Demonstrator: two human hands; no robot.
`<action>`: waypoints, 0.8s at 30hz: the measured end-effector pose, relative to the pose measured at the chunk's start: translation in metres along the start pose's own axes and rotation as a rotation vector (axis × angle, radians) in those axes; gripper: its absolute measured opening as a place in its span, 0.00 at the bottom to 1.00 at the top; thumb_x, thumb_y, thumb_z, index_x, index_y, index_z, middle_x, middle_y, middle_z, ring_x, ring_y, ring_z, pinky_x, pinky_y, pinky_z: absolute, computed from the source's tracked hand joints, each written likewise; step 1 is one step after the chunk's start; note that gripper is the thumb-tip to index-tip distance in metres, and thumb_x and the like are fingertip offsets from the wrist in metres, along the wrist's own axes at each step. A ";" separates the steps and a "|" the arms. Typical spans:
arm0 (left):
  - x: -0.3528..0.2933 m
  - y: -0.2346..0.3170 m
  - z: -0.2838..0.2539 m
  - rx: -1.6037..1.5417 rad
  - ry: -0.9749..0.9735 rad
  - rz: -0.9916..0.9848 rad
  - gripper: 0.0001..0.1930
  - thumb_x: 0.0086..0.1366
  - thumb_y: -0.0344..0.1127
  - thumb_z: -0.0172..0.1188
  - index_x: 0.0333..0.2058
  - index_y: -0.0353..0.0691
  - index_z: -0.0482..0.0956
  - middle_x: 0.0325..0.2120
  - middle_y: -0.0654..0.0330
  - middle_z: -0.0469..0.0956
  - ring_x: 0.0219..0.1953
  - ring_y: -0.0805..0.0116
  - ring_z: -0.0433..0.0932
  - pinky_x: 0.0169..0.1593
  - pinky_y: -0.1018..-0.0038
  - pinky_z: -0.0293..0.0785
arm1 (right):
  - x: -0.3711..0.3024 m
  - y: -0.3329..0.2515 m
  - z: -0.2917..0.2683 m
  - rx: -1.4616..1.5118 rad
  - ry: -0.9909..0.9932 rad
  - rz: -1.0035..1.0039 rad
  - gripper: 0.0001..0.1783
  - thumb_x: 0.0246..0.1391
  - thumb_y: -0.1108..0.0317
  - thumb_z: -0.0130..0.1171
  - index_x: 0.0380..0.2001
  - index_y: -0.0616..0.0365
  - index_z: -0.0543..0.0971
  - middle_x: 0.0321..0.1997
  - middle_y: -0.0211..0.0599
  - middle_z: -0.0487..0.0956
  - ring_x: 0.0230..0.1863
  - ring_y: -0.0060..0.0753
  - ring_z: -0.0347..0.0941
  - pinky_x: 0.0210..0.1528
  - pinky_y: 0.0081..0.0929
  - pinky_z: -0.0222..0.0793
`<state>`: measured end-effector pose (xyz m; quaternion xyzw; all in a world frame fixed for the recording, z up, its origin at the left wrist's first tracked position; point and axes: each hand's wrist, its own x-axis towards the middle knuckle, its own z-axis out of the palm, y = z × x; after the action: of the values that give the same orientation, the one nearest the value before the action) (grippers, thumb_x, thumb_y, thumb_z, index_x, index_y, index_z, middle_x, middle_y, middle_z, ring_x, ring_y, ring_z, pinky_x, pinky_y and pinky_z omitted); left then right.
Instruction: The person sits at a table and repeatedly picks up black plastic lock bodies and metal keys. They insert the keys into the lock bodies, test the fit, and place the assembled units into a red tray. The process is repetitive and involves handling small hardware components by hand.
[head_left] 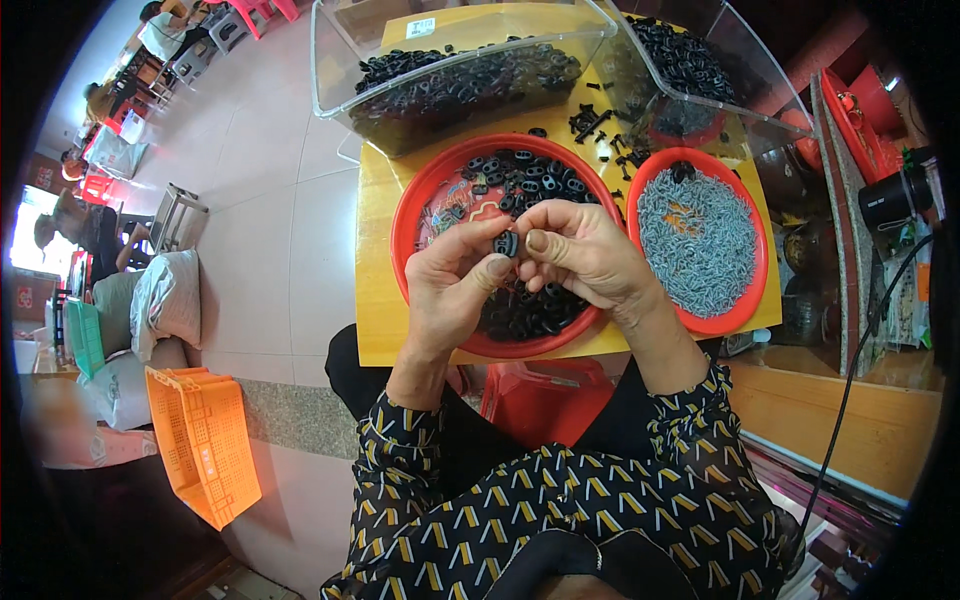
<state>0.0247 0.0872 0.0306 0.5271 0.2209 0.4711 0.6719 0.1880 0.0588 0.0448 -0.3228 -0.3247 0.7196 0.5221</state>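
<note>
Over a round red tray (404, 235), my left hand (447, 278) pinches a small oval black plastic part with holes (506, 243) between thumb and fingertips. My right hand (592, 256) is closed right beside that part, thumb pressed against the fingers; whatever it grips is too small or hidden to make out. Many similar black oval parts (535, 180) lie in the tray beneath my hands, more toward its right and near sides. At the right, an oval red tray (762, 268) holds a heap of small silver screws (695, 240).
Two clear plastic bins (465, 95) (690, 70) full of black parts stand at the table's back. Loose black pieces (600, 130) lie on the yellow table (380, 330). An orange crate (205, 445), sacks (165, 300) and several people sit to the left. A black cable (850, 370) hangs at the right.
</note>
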 end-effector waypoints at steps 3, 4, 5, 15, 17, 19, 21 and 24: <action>-0.001 -0.001 -0.008 0.049 0.021 -0.015 0.15 0.54 0.23 0.56 0.43 0.31 0.71 0.27 0.62 0.75 0.28 0.78 0.73 0.34 0.82 0.71 | -0.002 -0.004 0.003 -0.073 0.026 0.004 0.12 0.50 0.65 0.55 0.33 0.63 0.73 0.26 0.30 0.74 0.24 0.17 0.71 0.25 0.13 0.71; -0.002 0.000 -0.008 0.051 0.022 -0.017 0.15 0.54 0.23 0.56 0.43 0.32 0.71 0.27 0.62 0.75 0.28 0.78 0.72 0.34 0.82 0.71 | -0.002 -0.004 0.004 -0.115 0.040 -0.007 0.12 0.50 0.65 0.56 0.33 0.63 0.73 0.25 0.30 0.74 0.24 0.16 0.71 0.24 0.13 0.70; -0.002 0.000 -0.008 0.053 0.024 -0.020 0.15 0.54 0.23 0.56 0.43 0.32 0.71 0.27 0.63 0.75 0.28 0.78 0.72 0.34 0.82 0.71 | -0.003 -0.004 0.006 -0.156 0.053 -0.018 0.12 0.50 0.65 0.56 0.33 0.63 0.73 0.25 0.30 0.74 0.23 0.16 0.70 0.23 0.13 0.70; 0.004 0.007 -0.016 0.220 0.041 -0.069 0.15 0.54 0.23 0.56 0.42 0.29 0.71 0.28 0.61 0.75 0.30 0.77 0.73 0.34 0.82 0.70 | -0.010 -0.013 0.010 -0.329 0.175 -0.003 0.09 0.49 0.68 0.54 0.29 0.64 0.73 0.22 0.32 0.74 0.19 0.17 0.69 0.19 0.13 0.66; 0.003 0.008 -0.020 0.166 0.037 -0.074 0.15 0.54 0.23 0.56 0.42 0.29 0.71 0.26 0.62 0.74 0.28 0.77 0.72 0.32 0.82 0.69 | -0.012 -0.016 0.009 -0.347 0.195 -0.006 0.09 0.50 0.68 0.54 0.29 0.64 0.72 0.22 0.35 0.75 0.20 0.19 0.71 0.21 0.15 0.69; 0.002 0.006 -0.021 0.163 -0.037 -0.022 0.15 0.54 0.23 0.56 0.42 0.30 0.71 0.25 0.62 0.74 0.28 0.78 0.72 0.31 0.82 0.69 | -0.015 -0.019 0.010 -0.365 0.219 -0.012 0.09 0.50 0.69 0.54 0.29 0.65 0.72 0.23 0.35 0.75 0.21 0.21 0.72 0.22 0.16 0.70; 0.001 0.004 -0.015 0.146 -0.105 0.005 0.15 0.52 0.23 0.58 0.41 0.31 0.72 0.27 0.62 0.73 0.28 0.78 0.71 0.31 0.82 0.68 | -0.016 -0.016 0.014 -0.358 0.192 0.005 0.09 0.50 0.69 0.53 0.29 0.66 0.72 0.23 0.37 0.75 0.22 0.22 0.72 0.21 0.16 0.70; -0.001 0.006 -0.005 0.138 -0.182 0.071 0.15 0.50 0.23 0.59 0.40 0.31 0.73 0.31 0.59 0.73 0.32 0.75 0.74 0.36 0.80 0.70 | -0.015 -0.008 0.017 -0.324 0.124 0.034 0.09 0.51 0.70 0.52 0.32 0.67 0.72 0.24 0.37 0.75 0.23 0.23 0.73 0.22 0.16 0.71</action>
<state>0.0173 0.0891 0.0343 0.6201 0.1722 0.4283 0.6343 0.1828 0.0438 0.0633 -0.4521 -0.3980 0.6452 0.4700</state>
